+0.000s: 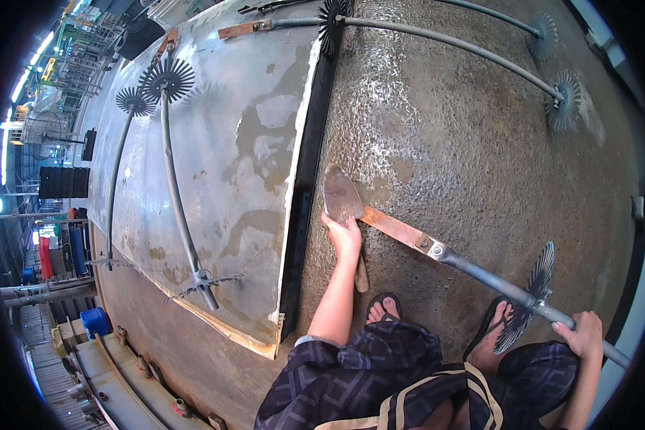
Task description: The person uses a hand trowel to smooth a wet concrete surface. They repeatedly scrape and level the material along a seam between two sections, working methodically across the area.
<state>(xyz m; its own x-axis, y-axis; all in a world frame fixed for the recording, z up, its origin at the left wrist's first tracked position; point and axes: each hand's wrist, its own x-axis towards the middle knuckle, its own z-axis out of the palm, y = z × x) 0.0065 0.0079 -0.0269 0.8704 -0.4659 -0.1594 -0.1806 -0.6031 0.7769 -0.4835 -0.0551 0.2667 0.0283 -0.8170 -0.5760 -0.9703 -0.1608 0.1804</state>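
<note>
My left hand [345, 236] is closed on a trowel [341, 192], with the fingers at its worn, pointed blade. The wooden handle hangs down below my palm. Beside the blade lies the end of a flat copper strip [395, 228], apparently touching it. That strip is bolted to a long grey metal rod [487, 279], which slants down to the right. A toothed metal disc [529, 304] sits around the rod. Beyond the disc, my right hand [586, 335] is wrapped round the rod near its lower end.
On the left, a grey sheet-topped table [215, 136] bears several similar rods with toothed discs [166, 80]. Another rod [451, 46] spans from the table's edge over the wet concrete floor [423, 143]. My sandalled feet are close below the held rod. A blue container [95, 322] stands far left.
</note>
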